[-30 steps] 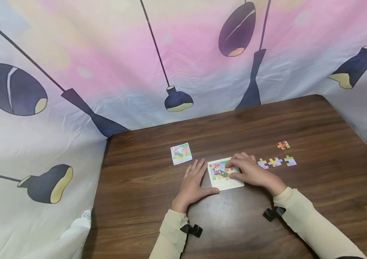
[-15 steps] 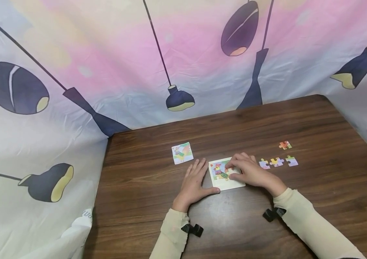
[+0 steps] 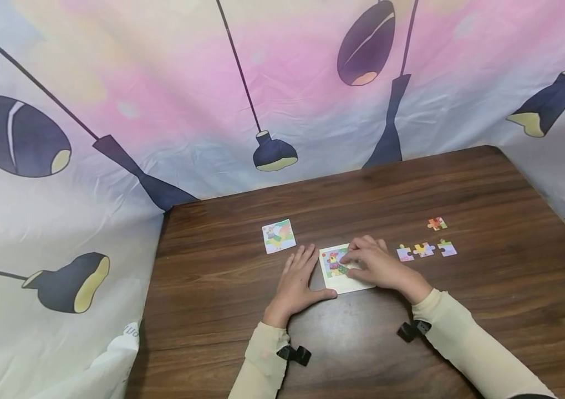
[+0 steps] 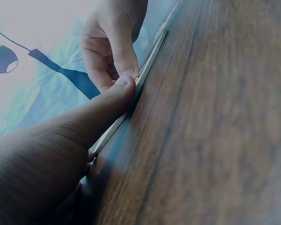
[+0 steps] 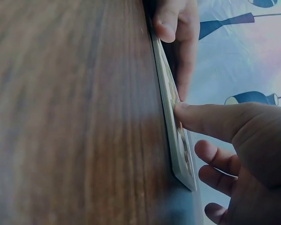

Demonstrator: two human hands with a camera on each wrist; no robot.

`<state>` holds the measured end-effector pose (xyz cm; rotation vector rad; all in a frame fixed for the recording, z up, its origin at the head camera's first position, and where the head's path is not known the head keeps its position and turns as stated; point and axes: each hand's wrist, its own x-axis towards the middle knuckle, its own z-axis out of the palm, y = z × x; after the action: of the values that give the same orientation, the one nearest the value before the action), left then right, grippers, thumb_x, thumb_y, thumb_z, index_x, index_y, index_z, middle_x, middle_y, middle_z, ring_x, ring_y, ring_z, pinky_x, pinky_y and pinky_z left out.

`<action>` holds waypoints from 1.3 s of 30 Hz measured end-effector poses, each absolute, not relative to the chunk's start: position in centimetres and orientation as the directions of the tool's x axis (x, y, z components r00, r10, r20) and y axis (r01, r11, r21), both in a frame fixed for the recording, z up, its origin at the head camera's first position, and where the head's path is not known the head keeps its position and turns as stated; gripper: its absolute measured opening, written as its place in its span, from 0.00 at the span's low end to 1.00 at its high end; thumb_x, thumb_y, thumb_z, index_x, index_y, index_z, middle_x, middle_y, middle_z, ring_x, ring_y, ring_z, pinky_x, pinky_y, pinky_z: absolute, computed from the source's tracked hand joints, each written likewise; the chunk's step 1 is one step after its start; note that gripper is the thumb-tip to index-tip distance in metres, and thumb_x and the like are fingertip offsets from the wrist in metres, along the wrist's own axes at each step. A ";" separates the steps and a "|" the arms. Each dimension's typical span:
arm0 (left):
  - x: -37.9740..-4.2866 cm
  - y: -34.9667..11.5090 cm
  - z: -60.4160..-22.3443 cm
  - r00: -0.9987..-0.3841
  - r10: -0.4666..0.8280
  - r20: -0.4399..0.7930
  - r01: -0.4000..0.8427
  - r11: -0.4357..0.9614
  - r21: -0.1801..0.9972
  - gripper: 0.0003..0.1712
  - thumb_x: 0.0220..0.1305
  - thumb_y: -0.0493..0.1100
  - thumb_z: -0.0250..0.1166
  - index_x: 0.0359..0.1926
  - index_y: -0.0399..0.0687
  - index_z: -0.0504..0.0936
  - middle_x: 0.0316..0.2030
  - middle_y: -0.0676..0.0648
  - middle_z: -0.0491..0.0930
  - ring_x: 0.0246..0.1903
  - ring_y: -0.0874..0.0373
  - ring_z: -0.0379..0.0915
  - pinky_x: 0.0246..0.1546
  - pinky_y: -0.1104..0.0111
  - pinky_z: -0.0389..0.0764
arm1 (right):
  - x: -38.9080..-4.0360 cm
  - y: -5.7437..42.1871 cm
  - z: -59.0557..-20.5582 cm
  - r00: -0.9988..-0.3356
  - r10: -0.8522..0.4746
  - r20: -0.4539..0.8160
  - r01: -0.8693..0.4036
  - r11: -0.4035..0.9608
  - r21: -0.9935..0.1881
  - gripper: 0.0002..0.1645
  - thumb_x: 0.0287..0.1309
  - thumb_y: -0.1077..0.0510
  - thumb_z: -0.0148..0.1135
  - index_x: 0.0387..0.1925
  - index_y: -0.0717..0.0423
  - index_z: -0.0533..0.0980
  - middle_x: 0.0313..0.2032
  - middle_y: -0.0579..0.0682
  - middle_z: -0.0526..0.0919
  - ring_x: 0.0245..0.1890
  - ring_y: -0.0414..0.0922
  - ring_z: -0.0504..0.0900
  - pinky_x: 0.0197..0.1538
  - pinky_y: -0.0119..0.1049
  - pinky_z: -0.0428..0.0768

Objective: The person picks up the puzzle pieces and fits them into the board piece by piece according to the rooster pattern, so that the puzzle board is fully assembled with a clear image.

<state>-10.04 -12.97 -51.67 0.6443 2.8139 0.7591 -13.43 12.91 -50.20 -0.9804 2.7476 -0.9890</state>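
Note:
In the head view a white puzzle board (image 3: 354,285) with a colourful bird picture lies on the table between the hands. My left hand (image 3: 296,285) lies flat at its left side, fingers stretched out, thumb on the near left corner. Over the board's right part, my right hand (image 3: 379,265) bends its thumb and index finger down around a puzzle piece in the picture, which the fingers mostly hide. The right wrist view shows the right thumb (image 5: 208,117) touching the board's face, with the other fingers curled loosely. In the left wrist view the left thumb (image 4: 107,105) presses the board's edge.
Several loose puzzle pieces (image 3: 424,249) lie right of the board, with a reddish piece (image 3: 437,223) farther back. A square picture card (image 3: 279,236) of a bird is at the back left. Patterned cloth (image 3: 187,111) hangs behind the brown wooden table (image 3: 212,277).
My right hand has shifted slightly left over the board, uncovering less of the picture's middle. The left hand, the card and the loose pieces stay where they were.

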 end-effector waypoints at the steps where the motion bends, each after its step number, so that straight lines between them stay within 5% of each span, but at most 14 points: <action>1: -10.0 -13.0 -51.7 -0.896 0.443 -0.038 0.365 0.780 0.509 0.64 0.59 0.70 0.74 0.84 0.45 0.56 0.83 0.44 0.52 0.83 0.47 0.39 0.82 0.49 0.43 | -13.4 12.8 -50.2 -0.796 -0.586 0.150 -0.548 0.595 -0.588 0.12 0.59 0.57 0.79 0.45 0.49 0.90 0.42 0.42 0.78 0.50 0.48 0.73 0.49 0.49 0.64; 8: -10.0 -13.0 -51.8 -0.897 0.440 -0.034 0.365 0.783 0.504 0.65 0.58 0.71 0.75 0.84 0.46 0.55 0.83 0.45 0.52 0.83 0.47 0.40 0.82 0.50 0.43 | -13.7 13.7 -50.6 -0.797 -0.558 0.231 -0.556 0.529 -0.642 0.13 0.61 0.58 0.78 0.48 0.53 0.90 0.40 0.43 0.80 0.44 0.45 0.72 0.47 0.46 0.63; 14: -9.9 -13.0 -51.8 -0.899 0.437 -0.032 0.360 0.779 0.514 0.64 0.58 0.71 0.75 0.84 0.45 0.57 0.83 0.45 0.53 0.83 0.47 0.41 0.82 0.50 0.44 | -14.8 17.8 -50.3 -0.846 -0.445 0.294 -0.509 0.512 -0.692 0.16 0.60 0.61 0.77 0.50 0.56 0.89 0.41 0.47 0.83 0.43 0.45 0.76 0.45 0.43 0.73; 21: -9.8 -13.1 -51.9 -0.897 0.440 -0.039 0.362 0.784 0.504 0.65 0.57 0.71 0.75 0.84 0.45 0.57 0.83 0.45 0.53 0.83 0.47 0.41 0.82 0.51 0.44 | -15.2 24.4 -49.4 -0.910 -0.315 0.271 -0.405 0.525 -0.749 0.18 0.61 0.67 0.75 0.54 0.61 0.87 0.44 0.53 0.84 0.40 0.38 0.76 0.39 0.30 0.74; 30: -10.1 -12.7 -51.5 -0.896 0.442 -0.036 0.366 0.782 0.504 0.65 0.58 0.71 0.75 0.84 0.45 0.56 0.83 0.45 0.52 0.83 0.48 0.40 0.82 0.51 0.44 | -16.5 32.1 -49.4 -0.976 -0.170 0.137 -0.215 0.648 -0.730 0.18 0.69 0.59 0.71 0.56 0.63 0.85 0.43 0.51 0.83 0.41 0.25 0.72 0.42 0.21 0.70; 39: -10.0 -13.0 -51.9 -0.899 0.436 -0.037 0.357 0.781 0.511 0.65 0.57 0.71 0.75 0.84 0.45 0.56 0.83 0.45 0.52 0.83 0.48 0.40 0.82 0.50 0.43 | -17.7 34.2 -50.6 -0.977 -0.214 0.017 -0.176 0.753 -0.635 0.23 0.70 0.55 0.70 0.61 0.63 0.83 0.48 0.57 0.80 0.42 0.42 0.72 0.43 0.41 0.75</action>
<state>-10.01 -12.98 -51.91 0.6316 2.8188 0.7631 -17.71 34.23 -50.58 -0.3213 2.8873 -1.0367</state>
